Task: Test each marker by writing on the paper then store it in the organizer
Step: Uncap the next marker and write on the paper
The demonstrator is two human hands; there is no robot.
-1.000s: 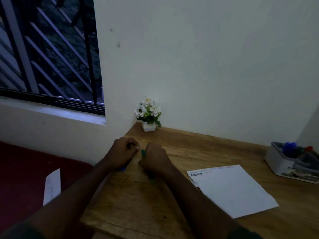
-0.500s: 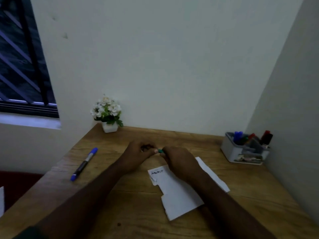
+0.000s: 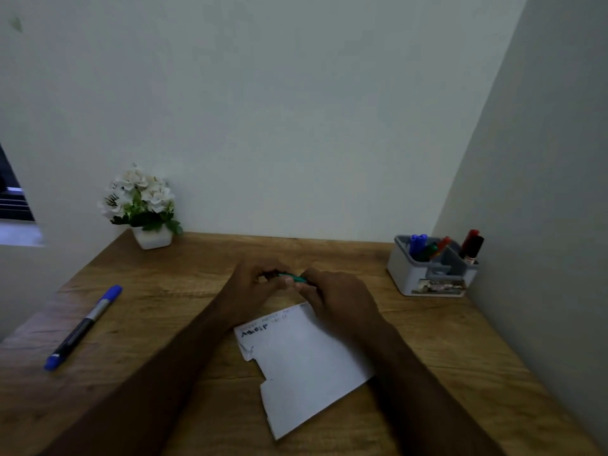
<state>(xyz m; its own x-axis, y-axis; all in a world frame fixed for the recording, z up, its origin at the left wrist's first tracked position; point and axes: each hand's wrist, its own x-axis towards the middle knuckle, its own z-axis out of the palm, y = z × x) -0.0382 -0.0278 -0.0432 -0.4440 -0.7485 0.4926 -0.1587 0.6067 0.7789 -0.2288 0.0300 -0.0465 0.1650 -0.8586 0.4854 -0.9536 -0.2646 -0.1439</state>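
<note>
- Nearest the camera, two bare forearms reach forward over the wooden desk [image 3: 427, 350], crossing its front edge from the bottom of the view.
- Under and between the forearms lies the white paper [image 3: 306, 366], flat on the desk and turned at an angle, with a stepped cut along its left edge and a few lines of small handwriting at its far end; the words are too faint to read.
- Off to the left, well apart from the paper, a blue marker [image 3: 84, 327] lies capped on the desk, its cap end pointing away toward the wall.
- Just beyond the far edge of the paper, the left hand [image 3: 255, 287] and the right hand [image 3: 339, 299] meet above the desk, both with fingers curled around a green marker [image 3: 293, 278] held crosswise between them; only a short green stretch shows between the fingertips.
- Whether the cap is on or off cannot be told, since the fingers cover both ends.
- Farther back on the right, near the side wall, stands the grey-and-white organizer [image 3: 427, 278], with blue, green, red and black markers upright in its compartments.
- At the far left corner, against the back wall, sits a small white pot of white flowers [image 3: 141, 205].
</note>
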